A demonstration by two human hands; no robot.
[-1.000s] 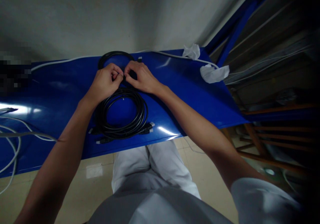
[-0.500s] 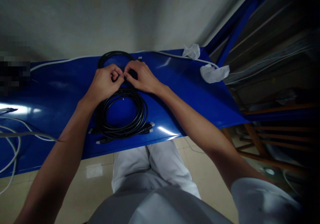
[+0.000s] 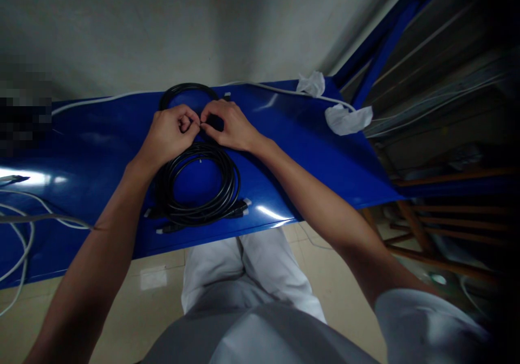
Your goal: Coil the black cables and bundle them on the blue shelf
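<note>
White looping cables [image 3: 31,234]: at the left of the glossy blue tabletop [image 3: 101,147].
Left hand [image 3: 170,135]: thumb and forefinger pinched together; anything between them cannot be made out.
Far black cable coil [image 3: 189,86]: on the tabletop, partly hidden by both hands.
Near black cable coil [image 3: 199,214]: lies flat in front, light-tipped plugs [image 3: 246,206] near the edge.
Right hand [image 3: 231,124]: fingertips drawn in beside the left's, grip unclear.
Crumpled white wrappings [image 3: 348,120]: far right.

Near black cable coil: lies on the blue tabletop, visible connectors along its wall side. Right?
Not the wall side. The head view shows the visible connectors on the person's side of the near black cable coil, by the front edge. It does lie on the blue tabletop.
</note>
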